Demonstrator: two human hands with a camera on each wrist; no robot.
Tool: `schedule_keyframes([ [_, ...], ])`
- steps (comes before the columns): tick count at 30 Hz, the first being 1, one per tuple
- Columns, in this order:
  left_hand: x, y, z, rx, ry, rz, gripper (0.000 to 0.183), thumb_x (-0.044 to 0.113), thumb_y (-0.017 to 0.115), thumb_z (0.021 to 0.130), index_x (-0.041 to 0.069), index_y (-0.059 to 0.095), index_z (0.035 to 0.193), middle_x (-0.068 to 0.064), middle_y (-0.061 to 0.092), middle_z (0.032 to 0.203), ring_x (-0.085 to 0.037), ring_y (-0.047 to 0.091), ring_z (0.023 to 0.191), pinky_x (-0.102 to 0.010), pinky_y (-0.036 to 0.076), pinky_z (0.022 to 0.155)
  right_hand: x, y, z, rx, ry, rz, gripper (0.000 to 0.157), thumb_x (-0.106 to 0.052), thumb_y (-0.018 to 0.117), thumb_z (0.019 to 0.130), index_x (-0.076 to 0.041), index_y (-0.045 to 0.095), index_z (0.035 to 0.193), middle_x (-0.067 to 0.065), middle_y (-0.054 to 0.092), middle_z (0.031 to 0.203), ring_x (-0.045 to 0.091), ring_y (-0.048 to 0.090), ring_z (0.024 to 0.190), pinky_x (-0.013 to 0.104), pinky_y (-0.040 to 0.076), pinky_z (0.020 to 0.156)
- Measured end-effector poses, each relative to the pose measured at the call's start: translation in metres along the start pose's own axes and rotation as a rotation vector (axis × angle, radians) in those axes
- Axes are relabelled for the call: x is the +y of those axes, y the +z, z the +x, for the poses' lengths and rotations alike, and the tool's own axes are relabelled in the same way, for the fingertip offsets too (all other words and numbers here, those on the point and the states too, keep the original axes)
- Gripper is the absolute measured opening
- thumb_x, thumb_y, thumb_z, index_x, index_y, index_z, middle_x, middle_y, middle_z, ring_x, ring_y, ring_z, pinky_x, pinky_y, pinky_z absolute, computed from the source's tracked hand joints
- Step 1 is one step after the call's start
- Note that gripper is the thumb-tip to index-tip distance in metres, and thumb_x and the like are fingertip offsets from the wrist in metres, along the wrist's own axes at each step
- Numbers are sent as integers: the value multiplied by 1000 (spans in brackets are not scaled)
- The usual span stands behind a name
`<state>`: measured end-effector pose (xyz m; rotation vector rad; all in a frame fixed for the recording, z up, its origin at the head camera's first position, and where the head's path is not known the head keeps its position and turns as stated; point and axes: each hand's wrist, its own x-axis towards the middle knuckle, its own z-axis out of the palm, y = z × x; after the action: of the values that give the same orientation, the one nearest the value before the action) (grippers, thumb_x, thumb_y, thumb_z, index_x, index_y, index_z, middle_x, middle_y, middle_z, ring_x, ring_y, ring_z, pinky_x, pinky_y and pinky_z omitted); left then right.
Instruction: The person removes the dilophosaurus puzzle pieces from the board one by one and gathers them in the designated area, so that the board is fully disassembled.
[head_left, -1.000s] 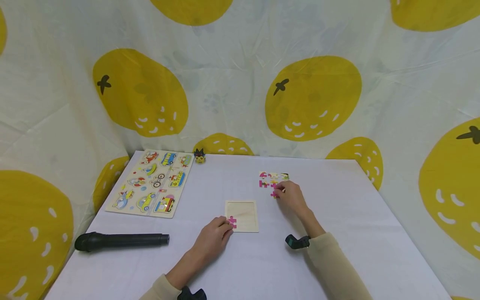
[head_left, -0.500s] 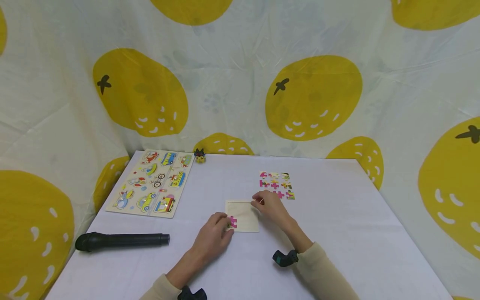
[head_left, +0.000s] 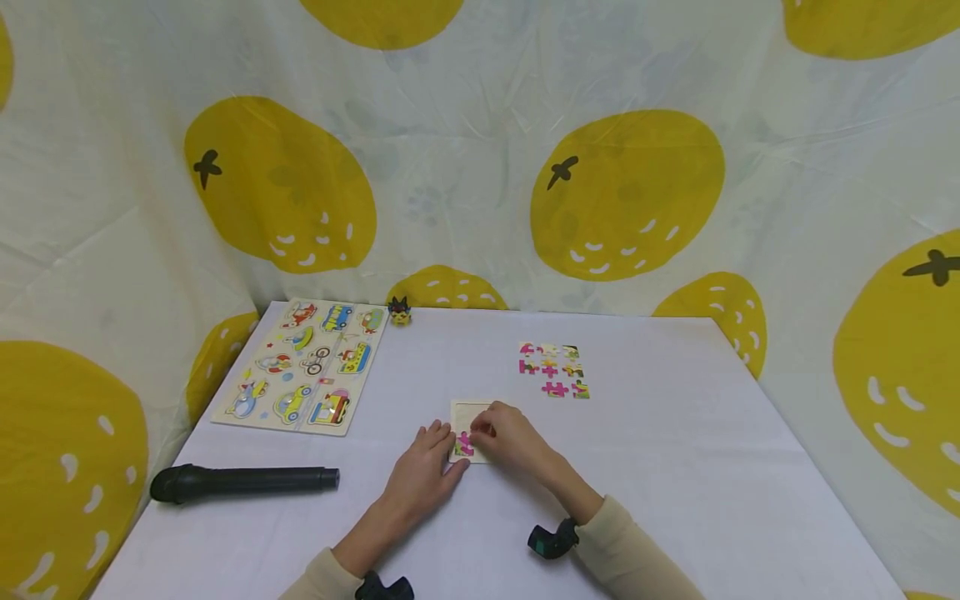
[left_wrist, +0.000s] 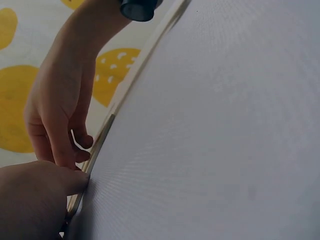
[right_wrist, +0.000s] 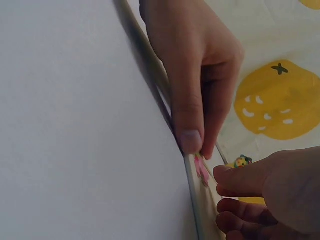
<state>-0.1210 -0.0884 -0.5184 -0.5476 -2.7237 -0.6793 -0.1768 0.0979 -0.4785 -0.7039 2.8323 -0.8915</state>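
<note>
A small square wooden puzzle frame (head_left: 460,407) lies on the white table in the head view. In its near left corner sits a pink and green jigsaw piece (head_left: 464,444). My left hand (head_left: 427,467) rests against the left side of the frame, fingers extended, thumb by the near corner. My right hand (head_left: 517,440) is over the frame with bent fingers; its fingertips (right_wrist: 223,176) are close beside the pink piece in the right wrist view. Whether they touch it is unclear, and nothing shows between them. The hand hides the frame's right part.
Several jigsaw pieces (head_left: 550,367) lie in rows behind and right of the frame. A picture peg board (head_left: 300,367) lies at the far left, with a small toy figure (head_left: 400,312) beside it. A black microphone (head_left: 243,482) lies at the near left.
My right hand has moved from the loose pieces left and nearer, over the wooden frame. My left hand has shifted slightly, uncovering more of the piece in the corner.
</note>
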Motion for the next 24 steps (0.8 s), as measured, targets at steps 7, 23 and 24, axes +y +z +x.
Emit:
schedule_keyframes([
  [7, -2, 2, 0, 24, 19, -6, 45, 31, 74, 89, -1, 69, 121, -17, 68, 128, -33, 60, 128, -50, 45, 110, -9, 8, -3, -8, -17, -10, 14, -19, 75, 89, -6, 75, 94, 4, 62, 92, 12, 55, 81, 26, 49, 73],
  [23, -1, 2, 0, 41, 6, -4, 46, 31, 76, 88, -2, 70, 119, -17, 69, 127, -33, 61, 127, -49, 46, 109, -6, 12, -2, 0, 41, 98, 7, -14, 72, 92, -10, 67, 93, -2, 64, 83, 7, 52, 73, 19, 46, 66],
  [24, -1, 2, 0, 43, 6, 0, 46, 31, 76, 88, -2, 70, 119, -17, 69, 127, -33, 61, 127, -48, 46, 109, -5, 12, -2, 1, 40, 117, 6, -14, 72, 92, -11, 67, 94, -3, 65, 84, 6, 53, 74, 18, 47, 67],
])
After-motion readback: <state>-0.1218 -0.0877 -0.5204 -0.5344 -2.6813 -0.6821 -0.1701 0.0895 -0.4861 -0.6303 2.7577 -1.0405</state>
